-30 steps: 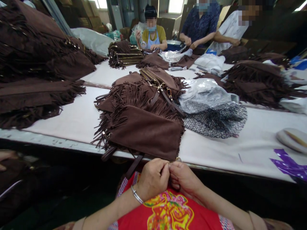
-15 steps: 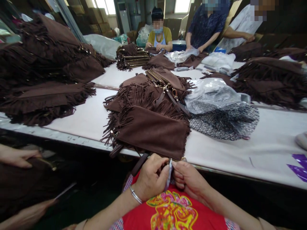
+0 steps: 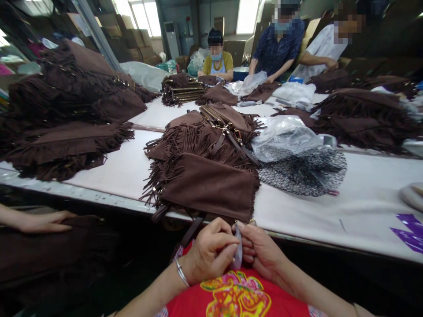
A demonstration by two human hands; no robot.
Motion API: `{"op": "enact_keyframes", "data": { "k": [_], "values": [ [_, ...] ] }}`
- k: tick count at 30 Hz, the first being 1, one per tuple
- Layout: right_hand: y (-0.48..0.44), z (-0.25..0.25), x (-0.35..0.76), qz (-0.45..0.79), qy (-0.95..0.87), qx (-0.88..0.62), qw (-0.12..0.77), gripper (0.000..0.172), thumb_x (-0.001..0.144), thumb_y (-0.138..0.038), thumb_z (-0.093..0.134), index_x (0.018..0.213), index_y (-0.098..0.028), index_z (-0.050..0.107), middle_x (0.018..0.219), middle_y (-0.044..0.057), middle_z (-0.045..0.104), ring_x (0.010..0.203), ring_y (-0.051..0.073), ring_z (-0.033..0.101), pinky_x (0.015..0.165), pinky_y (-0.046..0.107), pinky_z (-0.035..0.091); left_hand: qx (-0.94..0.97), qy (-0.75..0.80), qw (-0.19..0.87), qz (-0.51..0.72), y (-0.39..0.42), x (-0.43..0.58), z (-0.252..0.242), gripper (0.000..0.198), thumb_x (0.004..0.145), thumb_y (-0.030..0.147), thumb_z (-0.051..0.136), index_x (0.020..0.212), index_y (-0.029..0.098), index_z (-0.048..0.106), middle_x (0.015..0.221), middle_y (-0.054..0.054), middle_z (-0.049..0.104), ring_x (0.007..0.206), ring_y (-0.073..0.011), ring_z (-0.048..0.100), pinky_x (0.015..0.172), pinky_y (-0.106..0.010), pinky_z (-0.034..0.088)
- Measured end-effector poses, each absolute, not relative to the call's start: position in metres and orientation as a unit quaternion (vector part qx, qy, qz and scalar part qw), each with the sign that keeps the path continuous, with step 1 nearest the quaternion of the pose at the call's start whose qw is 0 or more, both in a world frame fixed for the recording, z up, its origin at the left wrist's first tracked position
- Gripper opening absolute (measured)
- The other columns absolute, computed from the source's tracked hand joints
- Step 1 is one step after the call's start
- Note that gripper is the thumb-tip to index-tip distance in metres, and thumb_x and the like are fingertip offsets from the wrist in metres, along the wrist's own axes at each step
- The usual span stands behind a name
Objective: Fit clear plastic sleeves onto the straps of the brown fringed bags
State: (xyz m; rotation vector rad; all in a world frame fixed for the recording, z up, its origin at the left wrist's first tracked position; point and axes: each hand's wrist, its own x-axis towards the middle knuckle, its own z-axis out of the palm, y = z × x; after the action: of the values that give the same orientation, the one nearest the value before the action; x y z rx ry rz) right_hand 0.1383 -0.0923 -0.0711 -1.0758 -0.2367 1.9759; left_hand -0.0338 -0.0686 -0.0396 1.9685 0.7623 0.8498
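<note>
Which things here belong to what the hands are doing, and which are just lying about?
In hand: left hand, right hand, small pale piece pinched between them.
Lying about: fringed bags, plastic bag, patterned cloth, purple scraps.

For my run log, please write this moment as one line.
left hand: pinches pale strip | right hand: pinches same strip | nearest: brown fringed bag at table edge

A pale strip [image 3: 238, 252] is held upright, thin, whitish and slightly glossy. It is pinched at its edges between the left hand [image 3: 208, 254] and the right hand [image 3: 261, 252], close to the body and just below the table [image 3: 330, 229] edge. Its material cannot be told.
</note>
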Motion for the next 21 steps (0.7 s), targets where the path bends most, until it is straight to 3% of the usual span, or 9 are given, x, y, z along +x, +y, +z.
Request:
{"op": "enact_keyframes", "data": {
  "k": [4, 6, 9, 12, 14, 16, 18, 21],
  "values": [
    [-0.091, -0.069, 0.136, 0.781, -0.093, -0.452, 0.420, 0.032, 0.071, -0.037, 0.075, 0.073, -0.017, 0.051, 0.044, -0.015, 0.023, 0.039, 0.001, 0.012, 0.037, 0.015, 0.010, 0.560, 0.520, 0.555, 0.330, -0.067, -0.036, -0.040, 0.023, 0.088, 0.034, 0.054, 0.090, 0.016, 0.069, 0.077, -0.006, 0.062, 0.068, -0.0151, 0.060, 0.060, -0.027, 0.049],
    [-0.091, -0.066, 0.135, 0.766, -0.087, -0.471, 0.429, 0.034, 0.069, -0.038, 0.076, 0.071, -0.018, 0.049, 0.044, -0.015, 0.023, 0.038, 0.001, 0.012, 0.036, 0.015, 0.010, 0.407, 0.586, 0.621, 0.324, -0.062, -0.031, -0.044, 0.028, 0.085, 0.040, 0.058, 0.088, 0.013, 0.066, 0.083, -0.010, 0.066, 0.067, -0.0161, 0.063, 0.053, -0.024, 0.048],
    [-0.093, -0.058, 0.138, 0.756, -0.117, -0.464, 0.446, 0.032, 0.071, -0.039, 0.074, 0.073, -0.017, 0.050, 0.044, -0.014, 0.027, 0.037, 0.001, 0.016, 0.036, 0.015, 0.013, 0.288, 0.548, 0.699, 0.359, -0.052, -0.017, -0.046, 0.032, 0.078, 0.041, 0.068, 0.088, 0.011, 0.066, 0.096, -0.015, 0.069, 0.081, -0.0221, 0.068, 0.057, -0.025, 0.053],
    [-0.099, -0.048, 0.149, 0.767, -0.247, -0.421, 0.415, 0.035, 0.080, -0.047, 0.065, 0.088, -0.013, 0.059, 0.054, -0.006, 0.052, 0.037, 0.002, 0.028, 0.037, 0.018, 0.020, 0.189, 0.472, 0.750, 0.422, -0.037, 0.000, -0.043, 0.032, 0.075, 0.038, 0.073, 0.093, 0.012, 0.067, 0.095, -0.013, 0.071, 0.080, -0.0226, 0.069, 0.064, -0.032, 0.058],
    [-0.106, -0.041, 0.159, 0.771, -0.339, -0.393, 0.369, 0.045, 0.083, -0.049, 0.061, 0.109, -0.012, 0.059, 0.075, 0.004, 0.067, 0.040, 0.003, 0.038, 0.039, 0.019, 0.024, 0.146, 0.444, 0.753, 0.463, -0.025, 0.008, -0.035, 0.029, 0.073, 0.031, 0.076, 0.095, 0.014, 0.067, 0.094, -0.010, 0.072, 0.076, -0.0206, 0.068, 0.066, -0.035, 0.059],
    [-0.116, -0.038, 0.168, 0.778, -0.376, -0.374, 0.337, 0.057, 0.082, -0.047, 0.065, 0.126, -0.015, 0.052, 0.089, 0.010, 0.071, 0.045, 0.004, 0.043, 0.043, 0.019, 0.027, 0.153, 0.433, 0.730, 0.505, -0.011, 0.011, -0.021, 0.028, 0.070, 0.022, 0.078, 0.095, 0.014, 0.068, 0.096, -0.008, 0.072, 0.076, -0.0195, 0.068, 0.065, -0.034, 0.060],
    [-0.126, -0.038, 0.174, 0.786, -0.372, -0.356, 0.342, 0.063, 0.077, -0.046, 0.070, 0.128, -0.015, 0.051, 0.090, 0.011, 0.071, 0.048, 0.005, 0.043, 0.047, 0.020, 0.029, 0.176, 0.427, 0.690, 0.558, 0.004, 0.012, -0.001, 0.028, 0.069, 0.018, 0.077, 0.095, 0.015, 0.069, 0.098, -0.008, 0.072, 0.079, -0.0196, 0.069, 0.065, -0.033, 0.061],
    [-0.135, -0.042, 0.180, 0.775, -0.365, -0.345, 0.385, 0.058, 0.073, -0.048, 0.073, 0.117, -0.014, 0.060, 0.083, 0.008, 0.070, 0.051, 0.005, 0.043, 0.049, 0.020, 0.029, 0.204, 0.396, 0.634, 0.632, 0.023, 0.008, 0.036, 0.028, 0.071, 0.016, 0.075, 0.098, 0.017, 0.068, 0.101, -0.006, 0.072, 0.084, -0.0207, 0.069, 0.070, -0.036, 0.061]
  ]
}}
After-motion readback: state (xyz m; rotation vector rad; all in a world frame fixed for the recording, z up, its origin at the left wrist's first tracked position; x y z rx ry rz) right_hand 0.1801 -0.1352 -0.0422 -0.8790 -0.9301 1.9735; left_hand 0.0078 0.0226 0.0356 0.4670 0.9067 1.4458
